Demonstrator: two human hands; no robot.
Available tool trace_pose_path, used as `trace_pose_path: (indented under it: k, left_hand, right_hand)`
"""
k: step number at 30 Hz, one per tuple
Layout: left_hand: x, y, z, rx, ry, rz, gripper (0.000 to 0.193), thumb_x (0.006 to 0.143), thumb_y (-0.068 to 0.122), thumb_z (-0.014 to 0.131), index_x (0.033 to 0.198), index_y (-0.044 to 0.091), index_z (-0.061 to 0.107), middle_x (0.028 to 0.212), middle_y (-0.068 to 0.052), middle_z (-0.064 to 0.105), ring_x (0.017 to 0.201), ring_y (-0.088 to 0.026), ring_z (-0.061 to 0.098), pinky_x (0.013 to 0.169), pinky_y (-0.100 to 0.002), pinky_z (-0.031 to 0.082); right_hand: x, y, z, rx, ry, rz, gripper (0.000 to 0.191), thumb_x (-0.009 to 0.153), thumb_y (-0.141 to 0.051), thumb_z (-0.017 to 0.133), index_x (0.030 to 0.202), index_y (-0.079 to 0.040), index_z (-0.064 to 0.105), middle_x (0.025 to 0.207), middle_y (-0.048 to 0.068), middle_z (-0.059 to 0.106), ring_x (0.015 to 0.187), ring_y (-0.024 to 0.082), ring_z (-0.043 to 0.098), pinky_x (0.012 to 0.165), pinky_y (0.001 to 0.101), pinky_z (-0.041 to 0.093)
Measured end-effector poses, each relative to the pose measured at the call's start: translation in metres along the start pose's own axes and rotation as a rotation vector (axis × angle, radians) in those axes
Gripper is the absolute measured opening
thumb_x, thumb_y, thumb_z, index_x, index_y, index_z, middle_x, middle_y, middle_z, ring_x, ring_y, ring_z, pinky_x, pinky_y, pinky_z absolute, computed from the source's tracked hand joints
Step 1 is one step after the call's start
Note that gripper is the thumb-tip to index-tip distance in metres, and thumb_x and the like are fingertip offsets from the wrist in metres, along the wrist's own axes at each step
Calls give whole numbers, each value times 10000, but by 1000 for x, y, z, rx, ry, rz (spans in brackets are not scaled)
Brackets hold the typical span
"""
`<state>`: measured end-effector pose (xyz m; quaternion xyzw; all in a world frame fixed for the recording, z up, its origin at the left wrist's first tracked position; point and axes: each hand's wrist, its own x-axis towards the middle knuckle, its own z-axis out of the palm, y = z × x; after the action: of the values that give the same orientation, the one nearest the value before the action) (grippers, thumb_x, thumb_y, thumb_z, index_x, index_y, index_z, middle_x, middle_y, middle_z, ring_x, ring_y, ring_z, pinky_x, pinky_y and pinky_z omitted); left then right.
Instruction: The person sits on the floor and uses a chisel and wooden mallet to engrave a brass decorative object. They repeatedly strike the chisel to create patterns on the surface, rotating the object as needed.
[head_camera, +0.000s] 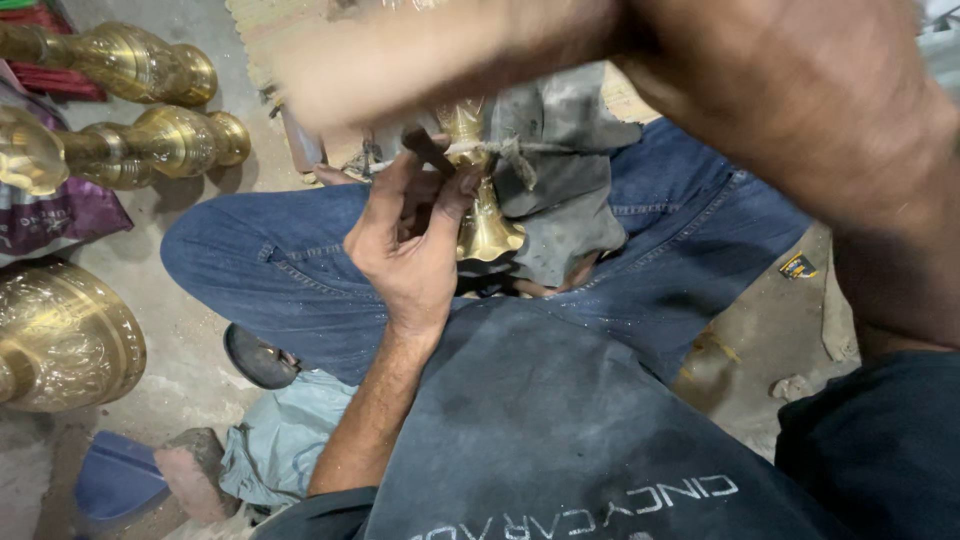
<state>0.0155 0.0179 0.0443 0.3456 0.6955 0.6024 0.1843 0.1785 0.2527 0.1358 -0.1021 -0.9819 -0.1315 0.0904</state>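
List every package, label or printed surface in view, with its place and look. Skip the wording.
Small tag: on the floor right of the jeans, black with yellow and orange marks.
Purple bag: far left under the brass pieces, crumpled, with pale print.
Dark apron: over the lap at the bottom, grey-blue cloth with pale lettering along its lower edge.
No screens or signs.

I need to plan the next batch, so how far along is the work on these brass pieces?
Three shiny brass pieces lie on the floor at the left and look done. In hand: the left hand steadies a small brass piece against a grey cloth on the lap. The right hand is blurred. What is left cannot be told.
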Motion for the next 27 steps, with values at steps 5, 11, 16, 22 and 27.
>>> trace_pose_path:
  k: [5, 11, 16, 22, 27]
  left_hand:
    - [-2, -3, -1, 16, 2, 25, 417, 994, -52, 777, 1368, -30, 594, 977, -68, 763, 873, -80, 713, 801, -234, 602]
    - [-2, -6, 0, -83, 13, 22, 298, 1023, -58, 790, 1270, -38, 624, 1016, -92, 767, 904, -111, 737, 844, -235, 610]
    - [10, 3, -16, -111, -93, -67, 226, 986, -1, 831, 1162, -33, 693, 967, -59, 773, 815, -89, 714, 760, -212, 586]
    - [32, 12, -20, -13, -309, 23, 254, 944, 46, 840, 1152, -42, 723, 980, -80, 773, 865, -114, 737, 798, -248, 580]
    - [37, 9, -22, 14, -352, 133, 232, 966, 42, 849, 1152, -25, 728, 1019, -79, 774, 893, -130, 742, 823, -257, 573]
  right_hand:
    - [7, -4, -8, -58, 0, -21, 135, 1058, -217, 715, 1161, -143, 668, 825, 19, 633, 652, 116, 604, 618, 254, 489]
    - [0, -6, -16, 24, 61, 23, 230, 985, -162, 731, 1196, -116, 650, 933, 48, 649, 793, 184, 637, 720, 309, 500]
    - [-3, -9, -1, 210, -23, 138, 381, 957, -144, 811, 1302, -77, 666, 985, 109, 670, 868, 267, 657, 838, 422, 538]
    - [-8, -17, 2, 221, 44, 118, 405, 859, -107, 836, 1229, -98, 670, 1065, 62, 694, 981, 265, 658, 904, 433, 476]
    - [-15, -17, -3, 228, 54, 119, 362, 880, -102, 801, 1203, -92, 638, 1087, 46, 674, 1007, 232, 646, 914, 385, 462]
